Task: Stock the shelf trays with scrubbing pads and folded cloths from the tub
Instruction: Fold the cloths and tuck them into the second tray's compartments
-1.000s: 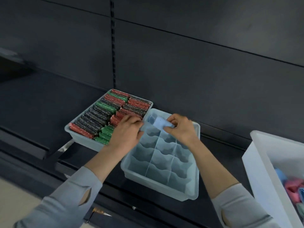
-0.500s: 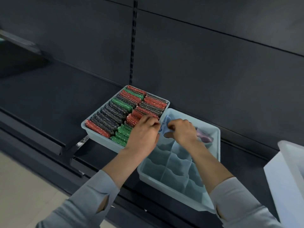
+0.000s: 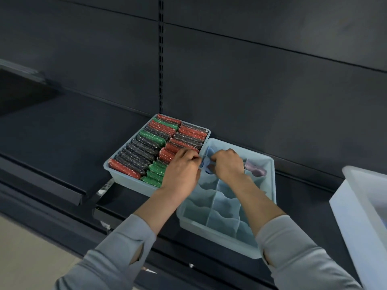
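Two hands meet on one folded blue cloth point(image 3: 206, 164), and I see it pinched between them over the back-left cell of the divided tray point(image 3: 270, 185). My left hand point(image 3: 182, 168) curls its fingertips onto the cloth's left edge; my right hand point(image 3: 228, 167) closes on it from the right. The cloth sits directly between the two grips, just below the fingertips, and its long axis looks to run away from me, along the cell, though the fingers hide most of it. I judge the next move is straight down. Right of the right grip, a purple cloth point(image 3: 254, 169) already fills the back-right cell. Left of the left grip lies the full tray of scrubbing pads point(image 3: 146, 143). Far right stands the white tub point(image 3: 360, 206).
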Action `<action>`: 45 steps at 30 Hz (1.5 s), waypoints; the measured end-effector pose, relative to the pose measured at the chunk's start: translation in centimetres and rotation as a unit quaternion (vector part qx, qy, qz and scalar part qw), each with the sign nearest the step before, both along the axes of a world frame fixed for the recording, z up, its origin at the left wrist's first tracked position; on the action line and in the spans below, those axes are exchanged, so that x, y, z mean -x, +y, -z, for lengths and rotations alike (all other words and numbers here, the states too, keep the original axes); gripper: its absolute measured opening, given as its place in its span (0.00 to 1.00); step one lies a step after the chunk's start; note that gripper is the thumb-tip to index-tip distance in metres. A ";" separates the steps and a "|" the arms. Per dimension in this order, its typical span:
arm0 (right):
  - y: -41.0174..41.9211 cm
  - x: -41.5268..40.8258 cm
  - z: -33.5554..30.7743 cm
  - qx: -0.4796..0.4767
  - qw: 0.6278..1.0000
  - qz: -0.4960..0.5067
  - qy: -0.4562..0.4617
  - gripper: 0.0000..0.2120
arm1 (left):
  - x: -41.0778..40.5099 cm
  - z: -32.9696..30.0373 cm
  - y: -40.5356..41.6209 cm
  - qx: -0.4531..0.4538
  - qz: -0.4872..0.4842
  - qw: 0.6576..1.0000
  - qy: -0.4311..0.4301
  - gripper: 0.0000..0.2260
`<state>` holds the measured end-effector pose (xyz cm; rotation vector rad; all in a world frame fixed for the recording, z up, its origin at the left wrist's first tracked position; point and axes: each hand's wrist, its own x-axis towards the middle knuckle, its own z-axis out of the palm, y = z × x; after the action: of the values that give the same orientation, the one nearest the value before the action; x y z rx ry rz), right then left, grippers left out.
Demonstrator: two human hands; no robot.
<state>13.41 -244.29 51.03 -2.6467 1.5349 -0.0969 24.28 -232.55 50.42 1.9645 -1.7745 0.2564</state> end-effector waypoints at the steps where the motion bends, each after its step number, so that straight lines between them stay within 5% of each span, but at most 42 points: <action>1: 0.3 -0.2 0.0 0.025 1.000 -0.006 0.008 0.10 | 0.0 0.0 0.0 -0.001 0.000 1.000 0.000 0.10; 8: -0.3 -0.2 -0.3 -0.066 0.997 -0.039 -0.009 0.14 | -0.2 0.2 -0.1 -0.003 0.003 1.000 -0.002 0.11; 19: 0.7 2.4 -0.6 -0.025 0.994 -0.031 -0.098 0.12 | 0.0 0.2 -0.2 -0.012 0.000 1.000 -0.025 0.11; 25: 1.4 13.6 -6.6 0.032 0.995 -0.013 -0.098 0.15 | 1.7 -1.9 -0.9 -0.034 -0.005 0.998 -0.059 0.14; 30: 2.8 27.7 -10.1 0.107 0.987 0.063 -0.106 0.11 | 7.8 -4.4 -2.7 -0.012 0.049 0.998 0.022 0.16; 35: 3.8 40.4 -10.8 0.071 0.975 0.181 -0.106 0.12 | 19.5 -5.9 -4.3 0.014 0.156 0.984 0.083 0.16; 45: 1.9 48.4 -5.9 -0.109 0.973 0.084 0.187 0.14 | 34.9 -4.6 -4.5 -0.069 0.289 0.953 0.059 0.17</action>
<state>-34.99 -242.38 56.91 -2.4562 1.7524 0.5585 -10.62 -237.08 55.02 1.4167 -2.2319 -0.1834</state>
